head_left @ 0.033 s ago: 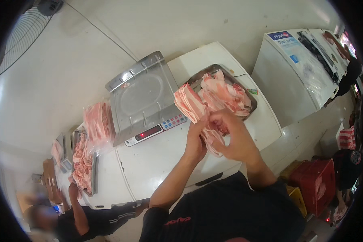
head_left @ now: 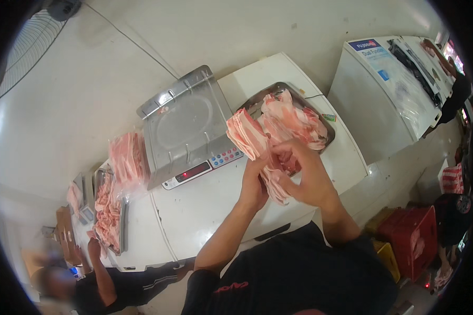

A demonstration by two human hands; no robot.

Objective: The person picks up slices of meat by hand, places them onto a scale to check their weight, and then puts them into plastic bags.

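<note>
A thick bundle of sliced pork belly (head_left: 248, 133), pink with white fat, hangs folded between my hands over the near edge of the metal tray (head_left: 329, 137). My left hand (head_left: 254, 185) is closed around the middle of the bundle from the left. My right hand (head_left: 311, 177) is curled against its lower part, with the thumb pressing the slices and the fingers bent near the top of the grip. Some fingertips are hidden behind the meat. More loose pork slices (head_left: 294, 118) lie heaped in the tray.
Left of the tray stands a steel-topped digital scale (head_left: 186, 121), with bagged sliced meat (head_left: 127, 160) beside it. Farther left, a co-worker's hand (head_left: 93, 247) is at another meat tray (head_left: 124, 226). A white freezer (head_left: 357, 100) and red crate (head_left: 412, 241) are at the right.
My right thumb and fingers have parted slightly and shifted a little on the slices. The lower ends of the bundle have moved slightly; my left hand stays in place.
</note>
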